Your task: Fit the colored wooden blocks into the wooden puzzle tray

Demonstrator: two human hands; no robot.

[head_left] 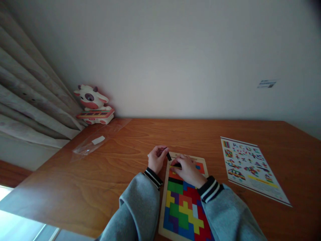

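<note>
A wooden-framed puzzle board [162, 214] filled with coloured block pieces lies on the table between my forearms. My left hand [156, 159] is at the board's upper left corner, its fingers closed on a small black piece [169, 156]. Over the top part of the board, my right hand [187, 169] has its fingers bent together above the pieces. A dark piece [177, 165] shows at its fingertips, with a yellow edge just below. The fingers partly hide the top rows of the board.
A printed sheet [250, 167] with coloured pictures lies to the right on the wooden table [112, 194]. At the back left are a clear plastic bag [86, 145] and a cow-shaped toy keyboard [94, 105], near a curtain [30, 90]. A wall stands behind.
</note>
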